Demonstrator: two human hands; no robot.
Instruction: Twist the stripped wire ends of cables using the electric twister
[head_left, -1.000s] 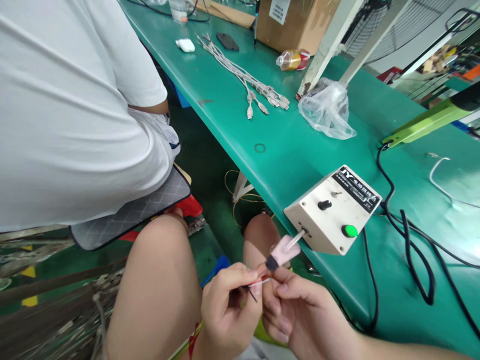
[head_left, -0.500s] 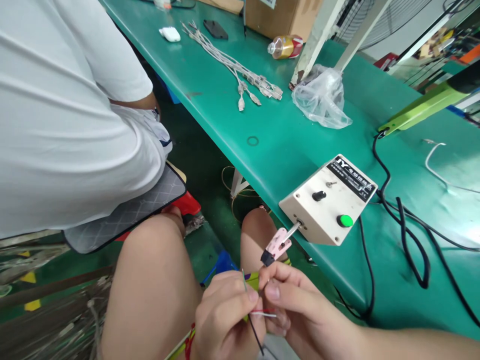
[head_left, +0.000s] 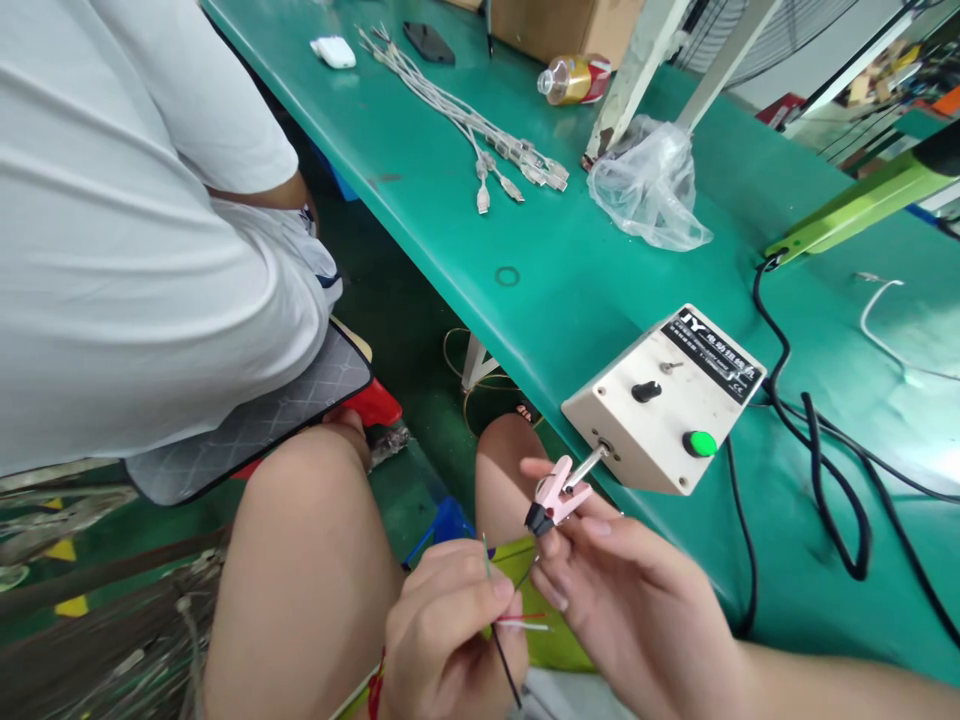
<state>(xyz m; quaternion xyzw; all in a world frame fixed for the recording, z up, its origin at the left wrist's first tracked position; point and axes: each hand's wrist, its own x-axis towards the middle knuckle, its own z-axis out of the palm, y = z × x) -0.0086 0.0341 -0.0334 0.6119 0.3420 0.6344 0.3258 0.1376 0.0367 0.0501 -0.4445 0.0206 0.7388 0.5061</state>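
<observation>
My left hand (head_left: 454,620) pinches a bundle of thin wires; green, black, red and white ends (head_left: 529,624) stick out from its fingers. Close by on the right, my right hand (head_left: 622,570) has its fingers apart around a pink clip (head_left: 556,496) with a black tip. The clip sits on the metal shaft of a beige box (head_left: 664,400) with a black knob and a green button. A dark wire runs from my left fingers up towards the clip's tip; whether the clip grips it cannot be made out.
Grey USB cables (head_left: 465,125), a bottle (head_left: 574,80), a plastic bag (head_left: 652,190) and a black phone (head_left: 429,43) lie on the green table (head_left: 420,215). Black cords (head_left: 814,460) loop right of the box. A person in a white shirt (head_left: 150,260) sits at the left.
My right hand has moved up and right, from pinching near my left fingers to spreading around the clip. The clip's handles now stand wider apart at the shaft. My left hand has barely moved.
</observation>
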